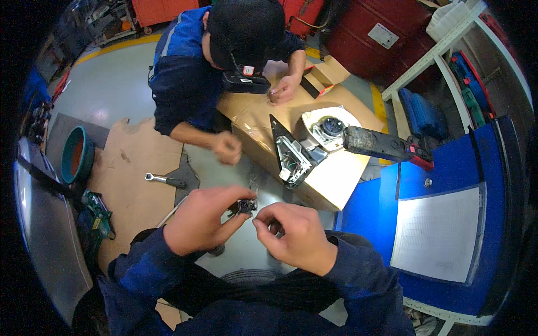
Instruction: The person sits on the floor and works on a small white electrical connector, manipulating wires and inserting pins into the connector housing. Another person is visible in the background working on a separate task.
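My left hand (200, 218) pinches a small black and silver component (245, 206), with a round dark opening facing up, between thumb and fingers. Just to its right, my right hand (291, 238) has thumb and forefinger pressed together close to the component; whatever is between them is too small to make out. Beyond my hands, a black triangular part with a metal mechanism (291, 159) and a white housing with a round black centre (330, 127) lie on a large cardboard box (342, 179). A black work light with a red end (375, 145) lies over the box's right side.
A co-worker (190, 84) leans over the box, hands apart from mine. An open small carton (328, 75), a ratchet (165, 180) on floor cardboard (129, 151), a teal basin (77, 154), a green tool (100, 221), red drums (358, 39) and a blue cabinet with papers (437, 235) surround us.
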Demonstrator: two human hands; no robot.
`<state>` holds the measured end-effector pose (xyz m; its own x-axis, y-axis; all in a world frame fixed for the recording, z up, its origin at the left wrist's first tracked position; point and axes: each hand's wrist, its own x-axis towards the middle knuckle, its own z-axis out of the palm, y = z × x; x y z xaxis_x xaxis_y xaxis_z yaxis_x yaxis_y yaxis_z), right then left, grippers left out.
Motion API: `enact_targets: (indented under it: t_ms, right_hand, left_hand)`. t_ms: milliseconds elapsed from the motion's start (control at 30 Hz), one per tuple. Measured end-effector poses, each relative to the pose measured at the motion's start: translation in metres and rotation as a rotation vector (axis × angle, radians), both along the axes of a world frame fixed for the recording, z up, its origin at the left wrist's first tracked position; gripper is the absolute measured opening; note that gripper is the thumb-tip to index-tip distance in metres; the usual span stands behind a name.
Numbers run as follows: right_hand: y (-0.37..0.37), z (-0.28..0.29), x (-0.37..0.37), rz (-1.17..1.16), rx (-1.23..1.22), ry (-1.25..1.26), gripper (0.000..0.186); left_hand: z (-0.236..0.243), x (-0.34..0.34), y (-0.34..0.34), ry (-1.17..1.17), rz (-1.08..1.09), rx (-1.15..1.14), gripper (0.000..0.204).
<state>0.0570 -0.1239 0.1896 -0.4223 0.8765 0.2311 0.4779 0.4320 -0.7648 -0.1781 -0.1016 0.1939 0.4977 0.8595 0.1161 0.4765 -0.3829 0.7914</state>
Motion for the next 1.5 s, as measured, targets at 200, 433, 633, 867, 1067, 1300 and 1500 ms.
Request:
enact_targets:
  t_ms: [200, 433, 633, 867, 1067, 1300, 1500]
  right_hand:
    - [-0.011, -0.005, 0.008, 0.100, 0.036, -0.206, 0.016]
    - [-0.016, -0.012, 0.012, 0.294, 0.051, -0.354, 0.017]
    - [-0.013, -0.003, 0.014, 0.357, 0.044, -0.433, 0.017]
    - [-0.011, 0.002, 0.014, 0.298, 0.064, -0.376, 0.014]
    - [-0.008, 0.004, 0.016, 0.300, 0.069, -0.377, 0.014]
    - [-0.009, 0.003, 0.015, 0.316, 0.024, -0.369, 0.015]
    - [-0.009, 0.004, 0.014, 0.193, -0.025, -0.329, 0.014]
  left_hand:
    - [-0.011, -0.011, 0.001, 0.105, -0.228, -0.019, 0.023]
    - [-0.005, -0.015, 0.007, 0.002, -0.442, -0.036, 0.018]
    - [-0.014, -0.016, 0.008, -0.025, -0.328, -0.137, 0.024]
    - [-0.018, -0.010, 0.006, 0.046, -0.417, -0.008, 0.026]
    - [-0.016, -0.020, 0.007, 0.010, -0.369, -0.190, 0.021]
    - [-0.011, -0.015, 0.002, -0.004, -0.297, -0.115, 0.014]
    - [-0.007, -0.010, 0.001, 0.072, -0.268, 0.095, 0.014]
